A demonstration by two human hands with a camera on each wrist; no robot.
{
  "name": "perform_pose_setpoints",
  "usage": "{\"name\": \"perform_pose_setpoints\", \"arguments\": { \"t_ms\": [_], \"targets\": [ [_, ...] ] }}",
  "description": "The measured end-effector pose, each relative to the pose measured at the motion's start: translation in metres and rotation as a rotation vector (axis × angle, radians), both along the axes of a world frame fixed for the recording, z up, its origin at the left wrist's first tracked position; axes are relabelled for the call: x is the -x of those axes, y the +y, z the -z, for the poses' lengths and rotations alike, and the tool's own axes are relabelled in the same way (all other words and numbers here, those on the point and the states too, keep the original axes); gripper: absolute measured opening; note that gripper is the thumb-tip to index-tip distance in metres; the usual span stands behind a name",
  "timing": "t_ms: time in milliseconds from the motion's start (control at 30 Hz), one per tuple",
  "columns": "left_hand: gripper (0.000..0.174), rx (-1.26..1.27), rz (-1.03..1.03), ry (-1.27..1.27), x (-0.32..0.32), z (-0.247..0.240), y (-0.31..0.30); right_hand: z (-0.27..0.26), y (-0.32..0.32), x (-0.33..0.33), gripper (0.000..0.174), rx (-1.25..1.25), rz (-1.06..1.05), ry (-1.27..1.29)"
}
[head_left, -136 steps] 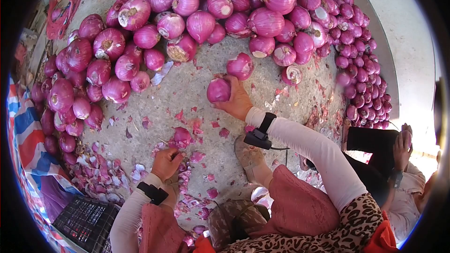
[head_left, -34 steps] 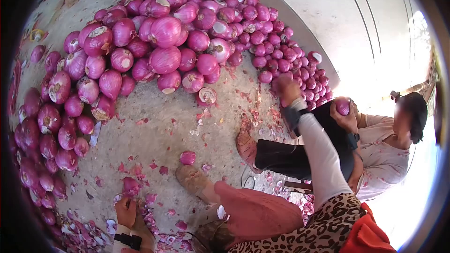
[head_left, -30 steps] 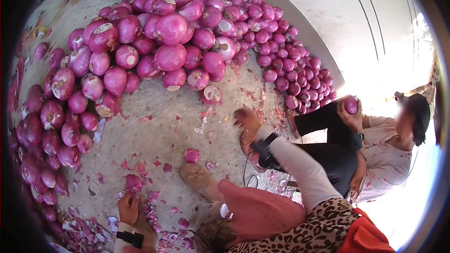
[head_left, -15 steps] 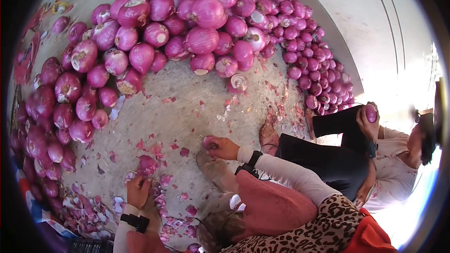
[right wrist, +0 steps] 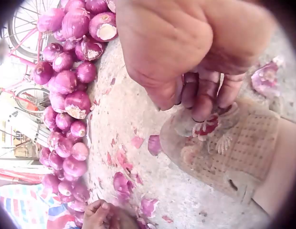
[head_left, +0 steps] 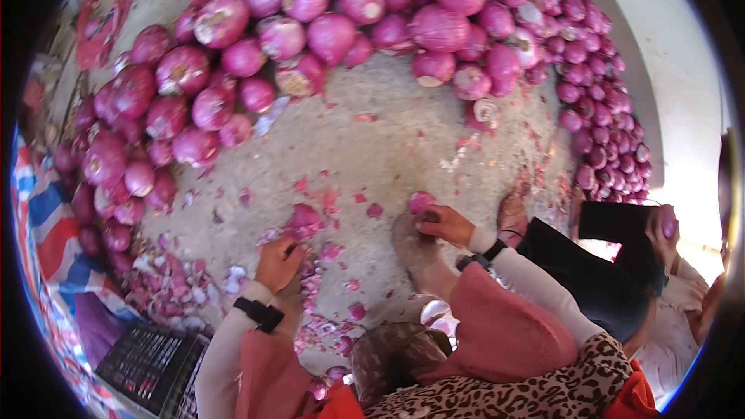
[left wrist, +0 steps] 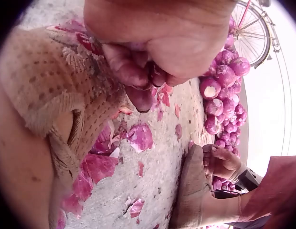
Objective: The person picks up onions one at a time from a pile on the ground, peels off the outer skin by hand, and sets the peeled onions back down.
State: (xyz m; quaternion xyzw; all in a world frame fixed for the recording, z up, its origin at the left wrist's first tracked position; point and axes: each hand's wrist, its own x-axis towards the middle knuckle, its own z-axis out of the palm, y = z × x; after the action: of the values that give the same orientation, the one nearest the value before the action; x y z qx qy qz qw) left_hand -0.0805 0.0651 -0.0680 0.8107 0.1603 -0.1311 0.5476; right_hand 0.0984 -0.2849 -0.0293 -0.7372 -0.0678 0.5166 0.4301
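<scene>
My left hand (head_left: 279, 265) is low over the concrete, its fingers curled, just below a partly peeled onion (head_left: 305, 219). In the left wrist view the curled fingers (left wrist: 138, 86) show nothing clearly held. My right hand (head_left: 448, 226) is over the toe of my tan shoe (head_left: 419, 252), with a small pink onion piece (head_left: 421, 202) just beyond its fingertips. The right wrist view shows its fingers (right wrist: 201, 107) bent inward above the shoe (right wrist: 229, 143), with nothing visible between them. Whether that hand touches the piece is hidden there.
Large onions (head_left: 331, 37) form a curved heap across the back and left, with smaller ones (head_left: 601, 112) at right. Skins (head_left: 174, 291) litter the lower left beside a black crate (head_left: 143, 365). Another person (head_left: 621, 271) sits at right, holding an onion.
My right hand came back from the small onions to the shoe, and the onion it held earlier is gone from it. The camera view has swung left; my left hand stays near the peeled onion.
</scene>
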Motion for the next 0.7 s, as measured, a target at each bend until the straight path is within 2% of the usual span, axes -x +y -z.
{"name": "perform_pose_setpoints", "arguments": {
  "t_ms": [167, 200, 333, 433, 533, 700],
  "targets": [
    [0.016, -0.012, 0.012, 0.054, 0.0, -0.005, 0.0, 0.0, 0.009, 0.002, 0.031, 0.067, -0.227, 0.16],
    [0.017, -0.015, 0.011, 0.058, 0.0, -0.006, 0.0, -0.002, 0.01, 0.002, 0.026, 0.055, -0.135, 0.22],
    [0.021, 0.005, 0.004, 0.055, 0.001, -0.006, 0.001, 0.009, 0.008, 0.002, 0.018, 0.048, -0.077, 0.198],
    [0.024, 0.019, 0.004, 0.063, 0.001, -0.002, 0.001, 0.014, 0.007, 0.005, 0.014, 0.131, 0.05, 0.263],
    [0.022, 0.021, 0.008, 0.09, -0.001, -0.008, 0.001, 0.004, 0.013, 0.004, 0.017, 0.212, 0.112, 0.292],
    [0.023, -0.02, 0.028, 0.034, -0.001, -0.005, 0.002, 0.006, 0.014, 0.008, 0.022, 0.124, 0.165, 0.279]
  ]
}}
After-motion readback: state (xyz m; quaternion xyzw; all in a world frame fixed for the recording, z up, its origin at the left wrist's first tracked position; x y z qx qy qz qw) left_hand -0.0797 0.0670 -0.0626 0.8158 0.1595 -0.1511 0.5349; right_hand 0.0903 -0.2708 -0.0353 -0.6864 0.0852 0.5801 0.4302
